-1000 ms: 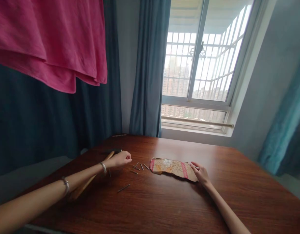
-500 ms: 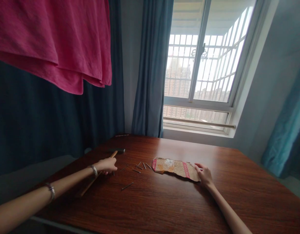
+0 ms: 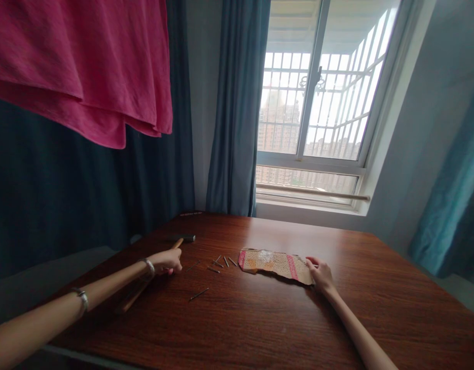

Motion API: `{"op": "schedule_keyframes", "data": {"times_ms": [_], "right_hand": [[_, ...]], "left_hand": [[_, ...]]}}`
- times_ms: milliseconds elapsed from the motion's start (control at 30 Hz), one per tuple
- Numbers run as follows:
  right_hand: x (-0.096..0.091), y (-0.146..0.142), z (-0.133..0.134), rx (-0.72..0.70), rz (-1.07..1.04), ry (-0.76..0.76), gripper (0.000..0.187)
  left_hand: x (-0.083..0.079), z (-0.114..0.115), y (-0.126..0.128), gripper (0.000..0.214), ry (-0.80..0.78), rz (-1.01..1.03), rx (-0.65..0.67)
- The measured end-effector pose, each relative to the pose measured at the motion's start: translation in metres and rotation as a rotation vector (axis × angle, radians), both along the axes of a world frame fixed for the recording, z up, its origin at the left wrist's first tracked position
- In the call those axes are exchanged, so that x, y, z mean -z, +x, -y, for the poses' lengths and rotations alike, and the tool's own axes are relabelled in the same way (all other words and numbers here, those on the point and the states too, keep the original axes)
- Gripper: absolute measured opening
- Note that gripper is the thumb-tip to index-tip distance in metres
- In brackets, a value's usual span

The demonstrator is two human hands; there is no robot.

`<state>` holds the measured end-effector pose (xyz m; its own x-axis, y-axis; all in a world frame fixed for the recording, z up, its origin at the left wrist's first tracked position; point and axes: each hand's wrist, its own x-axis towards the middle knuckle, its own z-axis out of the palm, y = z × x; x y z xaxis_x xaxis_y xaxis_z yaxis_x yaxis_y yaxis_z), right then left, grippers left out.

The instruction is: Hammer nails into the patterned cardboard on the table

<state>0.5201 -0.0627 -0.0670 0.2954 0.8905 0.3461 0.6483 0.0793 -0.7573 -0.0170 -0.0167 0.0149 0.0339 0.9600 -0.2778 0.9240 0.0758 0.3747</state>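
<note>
My left hand (image 3: 165,261) lies on the left of the wooden table (image 3: 260,318), fingers curled over the wooden handle of a hammer (image 3: 183,239). The hammer's dark head points away from me. Several nails (image 3: 221,262) lie scattered between my hands, and one nail (image 3: 199,294) lies nearer to me. My right hand (image 3: 320,274) rests on the right end of a flat tan cardboard piece with pink stripes and dots (image 3: 273,261), its fingers bent and gripping the edge.
A pink cloth (image 3: 78,67) hangs at the upper left. Dark blue curtains (image 3: 237,113) flank a barred window (image 3: 322,103) behind the table. A teal curtain (image 3: 449,205) hangs at the right. A thin dark object (image 3: 190,213) lies at the table's far edge.
My left hand has drawn back from beside the nails to the hammer handle and curled over it. My right hand has stayed on the cardboard's end.
</note>
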Motion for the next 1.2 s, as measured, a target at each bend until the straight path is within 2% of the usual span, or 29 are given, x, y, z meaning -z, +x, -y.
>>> {"op": "schedule_keyframes", "data": {"times_ms": [67,167,267,367,433,533,600,700,767,833,900,1000,1100,1200], "right_hand": [[0.000,0.000,-0.001,-0.001,-0.001,0.000,0.037],[0.000,-0.001,-0.001,-0.001,-0.002,-0.001,0.038],[-0.001,-0.002,0.000,0.007,-0.005,-0.003,0.039],[-0.003,-0.003,0.001,0.021,-0.008,-0.005,0.039],[-0.004,-0.003,0.002,0.032,-0.013,-0.006,0.038],[-0.005,-0.001,0.003,0.058,-0.025,-0.007,0.039],[-0.007,-0.001,0.004,0.076,-0.035,-0.003,0.039],[-0.009,-0.002,0.004,0.092,-0.056,0.010,0.039],[-0.010,-0.004,0.006,0.093,-0.067,0.024,0.039],[-0.012,-0.004,0.007,0.087,-0.072,0.041,0.038],[-0.014,-0.004,0.009,0.086,-0.069,0.067,0.038],[-0.023,-0.013,0.012,0.090,-0.044,0.123,0.038],[-0.043,-0.053,0.016,0.047,0.001,0.192,0.033],[-0.072,-0.133,0.021,-0.137,0.073,0.273,0.033]], "left_hand": [[-0.001,-0.002,0.001,0.017,-0.076,-0.008,-0.012],[-0.008,-0.004,0.019,0.020,-0.090,0.048,0.064],[-0.016,-0.006,0.061,0.017,0.007,0.275,0.149],[-0.017,-0.009,0.122,0.017,0.065,0.514,0.256],[-0.012,-0.012,0.166,0.017,0.140,0.677,0.304],[0.003,-0.019,0.226,0.012,0.197,0.805,0.319],[0.016,-0.023,0.257,0.009,0.272,0.848,0.311],[0.037,-0.027,0.290,0.010,0.331,0.861,0.228],[0.049,-0.026,0.304,0.012,0.404,0.887,0.166],[0.058,-0.023,0.311,0.014,0.494,0.906,0.159],[0.062,-0.020,0.314,0.015,0.539,0.917,0.182],[0.061,-0.017,0.314,0.017,0.521,0.929,0.204],[0.056,-0.013,0.312,0.013,0.508,0.934,0.183],[0.049,-0.009,0.311,0.020,0.457,0.893,0.072]]}}
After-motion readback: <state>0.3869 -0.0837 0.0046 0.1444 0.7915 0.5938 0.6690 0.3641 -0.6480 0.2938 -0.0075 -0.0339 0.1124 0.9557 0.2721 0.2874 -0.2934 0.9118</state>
